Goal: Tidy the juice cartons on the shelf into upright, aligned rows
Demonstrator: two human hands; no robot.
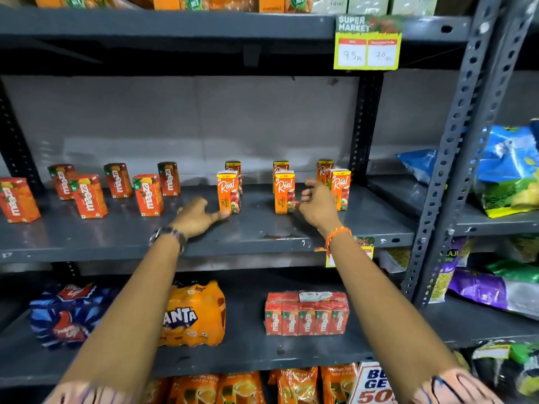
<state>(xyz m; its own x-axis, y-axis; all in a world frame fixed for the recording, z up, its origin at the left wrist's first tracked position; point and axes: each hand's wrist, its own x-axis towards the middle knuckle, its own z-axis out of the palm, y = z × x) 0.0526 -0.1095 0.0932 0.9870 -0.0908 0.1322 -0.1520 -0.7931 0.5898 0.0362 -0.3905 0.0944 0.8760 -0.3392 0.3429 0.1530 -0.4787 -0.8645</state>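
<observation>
On the grey shelf (335, 225) all visible cartons stand upright, but rows remain loosely spaced: the left hand (196, 214), fingers open, touches the base of a front Real carton (228, 192); the right hand (317, 203), loosely curled and empty, hovers just right of the middle Real carton (284, 192), so alignment appears unfinished.

On the shelf (262, 225) I see Maaza cartons (147, 195) standing toward nine o'clock and Real cartons (284, 192) toward three, each in a front and a back row; the back cartons seem upright.
</observation>
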